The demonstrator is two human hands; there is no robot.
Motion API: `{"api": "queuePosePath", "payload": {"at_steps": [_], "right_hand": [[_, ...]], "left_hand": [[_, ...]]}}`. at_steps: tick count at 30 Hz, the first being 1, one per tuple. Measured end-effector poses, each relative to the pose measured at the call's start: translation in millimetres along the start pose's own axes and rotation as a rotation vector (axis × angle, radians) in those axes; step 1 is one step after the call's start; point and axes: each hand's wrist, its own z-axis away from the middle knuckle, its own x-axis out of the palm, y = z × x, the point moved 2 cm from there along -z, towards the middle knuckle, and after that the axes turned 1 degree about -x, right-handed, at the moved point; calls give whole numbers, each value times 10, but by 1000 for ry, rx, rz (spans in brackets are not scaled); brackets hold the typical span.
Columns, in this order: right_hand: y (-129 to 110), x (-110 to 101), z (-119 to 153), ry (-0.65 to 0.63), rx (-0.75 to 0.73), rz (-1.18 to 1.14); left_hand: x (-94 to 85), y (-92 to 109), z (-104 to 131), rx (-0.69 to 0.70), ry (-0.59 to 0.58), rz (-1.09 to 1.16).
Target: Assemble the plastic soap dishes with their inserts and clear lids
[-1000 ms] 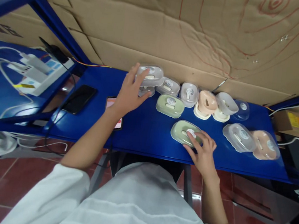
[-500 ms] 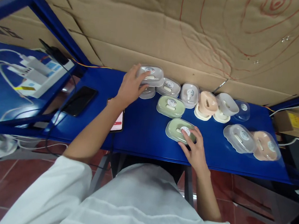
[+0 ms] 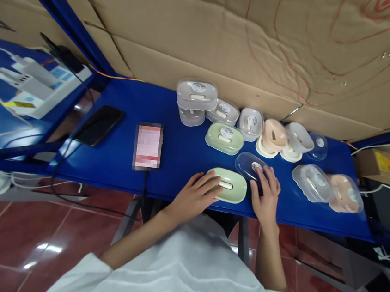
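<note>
A light green soap dish (image 3: 231, 194), uncovered, lies near the front edge of the blue table, with a small white slotted piece in its middle. My left hand (image 3: 195, 195) grips its left end, fingertips over the rim. Just behind and to the right, my right hand (image 3: 266, 193) holds a clear lid (image 3: 248, 164) with a round label, its fingers on the lid's right end. Behind these sits another green soap dish (image 3: 224, 138) under its clear lid.
Stacked grey covered dishes (image 3: 196, 97) stand at the back left of the row. A peach dish (image 3: 275, 133) and a grey dish (image 3: 297, 136) rest on white pieces. Covered dishes (image 3: 311, 181) lie at right. A pixelated phone (image 3: 148, 146), black phone (image 3: 101, 124) and power strip (image 3: 47, 95) are left.
My left hand has left the stacked grey dishes and come down to the front green dish. The clear lid is off that dish and has moved up and right with my right hand.
</note>
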Motion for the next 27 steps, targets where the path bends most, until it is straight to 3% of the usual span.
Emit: {"api": "queuePosePath", "payload": {"at_steps": [3, 6, 9, 12, 16, 20, 24, 27], "right_hand": [[-159, 2, 114, -42, -153, 0], [-456, 104, 231, -266, -335, -70], [-662, 182, 235, -371, -355, -77], [-727, 174, 130, -365, -347, -101], [-738, 111, -40, -357, -329, -168], [-826, 115, -141, -347, -298, -185], [-912, 149, -186, -348, -341, -144], [-832, 79, -167, -245, -365, -150]], "left_hand": [[-89, -43, 12, 35, -5, 6], [-163, -96, 42, 28, -7, 27], [-184, -162, 79, 10, 0, 38], [-167, -210, 124, 1, 43, 50], [-125, -220, 218, -100, 266, 39], [-44, -191, 304, -182, 372, 122], [-22, -201, 331, -241, 416, 230], [-62, -215, 319, -248, 335, 184]]}}
